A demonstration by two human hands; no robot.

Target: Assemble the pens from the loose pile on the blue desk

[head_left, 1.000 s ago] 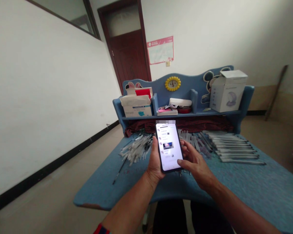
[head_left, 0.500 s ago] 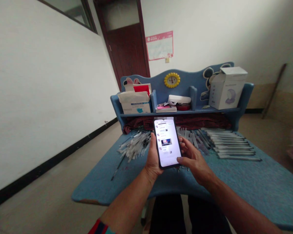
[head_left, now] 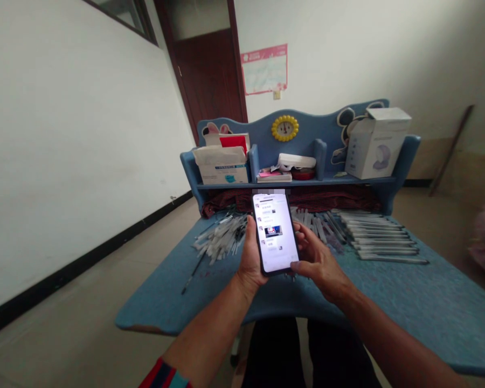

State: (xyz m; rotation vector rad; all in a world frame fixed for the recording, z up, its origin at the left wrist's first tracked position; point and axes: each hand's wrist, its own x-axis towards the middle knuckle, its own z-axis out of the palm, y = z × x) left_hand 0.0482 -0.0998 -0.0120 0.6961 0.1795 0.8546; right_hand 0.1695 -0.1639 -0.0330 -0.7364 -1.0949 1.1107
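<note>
A black-edged phone point(head_left: 275, 234) with a lit screen is held upright over the blue desk point(head_left: 210, 293). My left hand point(head_left: 251, 256) grips its left side, thumb along the edge. At the lower right corner, the thumb of my right hand point(head_left: 317, 264) touches the screen, and its other fingers curl by the right edge and partly behind. A loose heap of clear pen parts point(head_left: 224, 237) lies left of the phone. To the right, several pens point(head_left: 383, 237) lie side by side in a row, with more pen parts point(head_left: 319, 226) between them and the phone.
Behind the pens rises a blue shelf point(head_left: 226, 186) with a mask box point(head_left: 222, 171), some booklets point(head_left: 272, 177), a white box point(head_left: 375, 148) and a yellow flower-shaped clock point(head_left: 285, 128). A dark red cloth point(head_left: 339, 198) lies beneath the shelf.
The whole view has shifted slightly, so the desk and shelf sit a little higher. Both hands keep their hold and place on the phone, and the screen content looks the same.
</note>
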